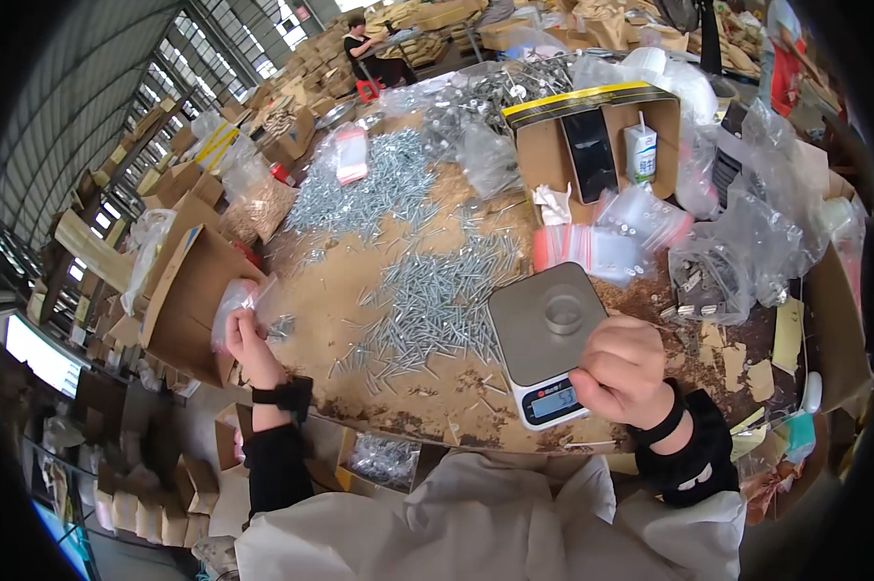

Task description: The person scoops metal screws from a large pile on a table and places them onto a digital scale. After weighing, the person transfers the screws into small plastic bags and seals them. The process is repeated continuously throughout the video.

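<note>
My left hand (pixel 248 344) pinches a small clear plastic bag (pixel 231 298) at the open side of a cardboard box (pixel 187 295) on the left. A few screws (pixel 282 327) lie just to its right. My right hand (pixel 623 373) is closed in a fist above the near right corner of a digital scale (pixel 524 339). Whatever those fingers hold, if anything, is hidden. A small round clear dish (pixel 564 324) rests on the scale's grey plate, and the display is lit. Left of the scale spreads a loose pile of silvery screws (pixel 437 300).
A larger screw heap (pixel 369 194) lies farther back, with a small bag pack (pixel 351 155) on it. An open carton (pixel 543 145) holds a phone (pixel 590 150) and a drink carton (pixel 640 150). Clear bags (pixel 606 254) lie behind the scale. A person (pixel 364 53) sits far off.
</note>
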`<state>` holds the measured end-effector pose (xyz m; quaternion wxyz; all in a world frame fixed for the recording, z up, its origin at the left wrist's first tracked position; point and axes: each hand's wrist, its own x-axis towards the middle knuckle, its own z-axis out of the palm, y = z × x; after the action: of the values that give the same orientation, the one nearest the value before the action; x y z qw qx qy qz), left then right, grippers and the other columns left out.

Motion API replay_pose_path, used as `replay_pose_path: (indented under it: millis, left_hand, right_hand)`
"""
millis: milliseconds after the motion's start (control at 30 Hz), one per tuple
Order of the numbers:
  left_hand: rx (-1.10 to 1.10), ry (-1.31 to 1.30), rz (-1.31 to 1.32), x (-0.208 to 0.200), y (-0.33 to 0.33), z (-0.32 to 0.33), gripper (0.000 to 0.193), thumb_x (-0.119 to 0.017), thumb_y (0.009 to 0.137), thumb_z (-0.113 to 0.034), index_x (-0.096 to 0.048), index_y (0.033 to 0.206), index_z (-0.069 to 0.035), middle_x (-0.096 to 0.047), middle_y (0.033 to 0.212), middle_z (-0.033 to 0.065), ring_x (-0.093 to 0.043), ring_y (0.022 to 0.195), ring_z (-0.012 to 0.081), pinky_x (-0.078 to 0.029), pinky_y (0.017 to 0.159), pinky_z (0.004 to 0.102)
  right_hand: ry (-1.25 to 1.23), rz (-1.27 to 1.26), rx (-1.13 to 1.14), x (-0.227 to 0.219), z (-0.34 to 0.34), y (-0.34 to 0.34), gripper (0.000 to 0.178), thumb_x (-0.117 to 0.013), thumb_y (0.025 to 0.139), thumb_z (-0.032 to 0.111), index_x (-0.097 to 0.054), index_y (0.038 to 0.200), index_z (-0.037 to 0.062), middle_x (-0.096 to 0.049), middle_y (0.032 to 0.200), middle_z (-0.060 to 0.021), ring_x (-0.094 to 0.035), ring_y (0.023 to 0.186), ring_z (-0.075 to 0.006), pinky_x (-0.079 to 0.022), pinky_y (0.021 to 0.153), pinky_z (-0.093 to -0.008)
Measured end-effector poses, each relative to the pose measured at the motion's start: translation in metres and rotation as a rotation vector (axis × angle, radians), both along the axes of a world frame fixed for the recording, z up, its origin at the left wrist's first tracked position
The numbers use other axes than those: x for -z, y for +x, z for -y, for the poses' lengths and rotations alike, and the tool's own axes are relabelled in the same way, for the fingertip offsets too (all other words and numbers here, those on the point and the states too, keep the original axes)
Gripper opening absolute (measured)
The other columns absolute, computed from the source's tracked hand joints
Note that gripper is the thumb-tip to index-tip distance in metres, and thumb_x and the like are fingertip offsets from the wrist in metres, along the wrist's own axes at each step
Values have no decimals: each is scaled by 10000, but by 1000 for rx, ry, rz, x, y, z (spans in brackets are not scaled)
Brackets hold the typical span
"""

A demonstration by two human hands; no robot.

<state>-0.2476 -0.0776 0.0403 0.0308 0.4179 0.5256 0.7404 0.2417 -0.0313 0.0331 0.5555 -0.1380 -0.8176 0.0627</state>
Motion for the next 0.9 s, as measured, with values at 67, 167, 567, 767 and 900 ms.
replay_pose_path:
  millis: [67,167,567,767,900]
  left_hand:
    - [-120,-199,-247,19,-80,6,113,-592,988,-127,-582,887,-77,-473,705,-58,-405,616,36,-313,553,214]
    - [-83,-374,-292,26,-96,-12,81,-646,949,-105,-619,1015,-67,-565,767,-46,-485,630,31,-369,538,203]
    - [553,-739,-1021,-17,225,-201,532,-664,942,-451,-646,1179,25,-715,889,164,-693,806,223,-530,701,354]
    - [512,-696,-1051,32,250,-309,451,-613,948,-348,-676,1043,89,-703,757,210,-717,687,292,-545,641,411]
    - [561,-804,-621,11,278,-305,368,-595,920,-291,-700,920,61,-698,838,284,-688,818,453,-541,757,520]
  right_hand:
    - [5,-17,-46,-1,2,-5,244,-775,741,89,-555,636,69,-526,653,-47,-558,532,-245,-482,557,-349]
    - [-3,-5,-8,0,2,-3,245,-782,738,95,-558,642,72,-526,657,-44,-563,544,-244,-467,543,-343]
    - [-9,63,32,-2,-1,1,337,-763,788,117,-481,605,95,-478,611,-38,-509,503,-241,-398,483,-357]
    - [17,-106,49,-2,-5,4,341,-739,786,44,-464,589,86,-445,589,-44,-461,477,-251,-385,473,-359]
    - [31,-68,49,-2,1,5,342,-745,798,61,-471,596,85,-457,609,-37,-473,493,-241,-401,482,-351]
